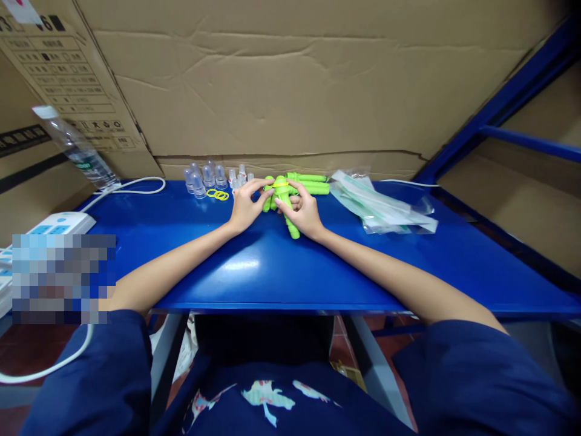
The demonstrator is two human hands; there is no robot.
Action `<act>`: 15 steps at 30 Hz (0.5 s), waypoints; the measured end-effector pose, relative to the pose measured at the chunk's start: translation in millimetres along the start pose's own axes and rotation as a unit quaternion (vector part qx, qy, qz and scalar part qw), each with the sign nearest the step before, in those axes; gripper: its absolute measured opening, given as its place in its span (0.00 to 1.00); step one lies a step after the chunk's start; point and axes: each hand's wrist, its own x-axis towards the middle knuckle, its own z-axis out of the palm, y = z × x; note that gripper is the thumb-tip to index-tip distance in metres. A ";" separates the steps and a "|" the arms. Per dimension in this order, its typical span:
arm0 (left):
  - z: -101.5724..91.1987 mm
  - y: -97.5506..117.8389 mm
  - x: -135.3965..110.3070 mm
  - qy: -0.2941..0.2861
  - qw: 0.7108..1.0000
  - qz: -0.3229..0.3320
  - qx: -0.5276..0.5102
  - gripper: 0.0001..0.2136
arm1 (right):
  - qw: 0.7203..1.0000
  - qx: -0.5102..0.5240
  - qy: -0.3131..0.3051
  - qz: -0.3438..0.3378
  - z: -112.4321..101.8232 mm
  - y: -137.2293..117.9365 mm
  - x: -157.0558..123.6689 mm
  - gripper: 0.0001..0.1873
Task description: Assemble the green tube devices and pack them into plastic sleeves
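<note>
Between both hands is a lime-green plastic tube (288,213), tilted over the blue table, with a yellow ring (280,184) around its upper end. My right hand (305,211) grips the tube from the right, thumb across its front. My left hand (249,204) pinches at the yellow ring from the left with thumb and fingertips. More lime-green tubes (313,188) lie just behind my right hand, and another green piece is partly hidden by my left. Left of my left hand, several loose yellow rings (221,195) lie beside clear plastic caps (198,183). Smaller clear pieces (240,175) stand behind that hand.
Clear bags with white-green strips (381,203) lie to the right on the blue table (281,278). A white power strip (59,227) with cables and a plastic bottle (82,148) are at the left. Cardboard (281,91) walls the back; a blue frame (503,100) rises right.
</note>
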 end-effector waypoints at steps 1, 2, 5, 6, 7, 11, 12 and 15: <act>0.2 -1.6 -0.3 -0.003 1.000 0.006 -0.001 0.14 | 1.000 0.002 0.002 0.002 0.4 1.1 0.1 0.45; 0.7 -3.3 -0.7 -0.007 1.000 0.011 -0.003 0.15 | 1.000 0.004 0.005 0.005 0.8 1.9 0.2 0.44; 3.1 -9.3 -1.4 -0.032 0.999 0.025 -0.002 0.19 | 1.000 0.013 0.010 0.012 1.2 2.1 0.8 0.42; 4.0 -11.5 -1.3 -0.042 0.999 0.030 0.002 0.20 | 1.000 0.016 0.011 0.012 1.2 1.7 1.0 0.42; 4.7 -13.5 -1.0 -0.049 0.998 0.035 0.008 0.22 | 1.000 0.018 0.012 0.009 1.1 1.3 1.1 0.41; 5.3 -18.3 -0.2 -0.060 0.996 0.055 0.026 0.22 | 1.000 0.023 0.006 -0.005 0.5 0.4 0.8 0.39; 5.3 -18.1 -0.8 -0.059 0.996 0.057 0.029 0.20 | 1.000 0.024 0.004 -0.007 0.3 0.6 0.5 0.37; 6.9 -15.0 -5.3 -0.060 0.995 0.062 0.051 0.17 | 1.000 0.022 0.004 -0.010 -0.3 1.4 -0.4 0.33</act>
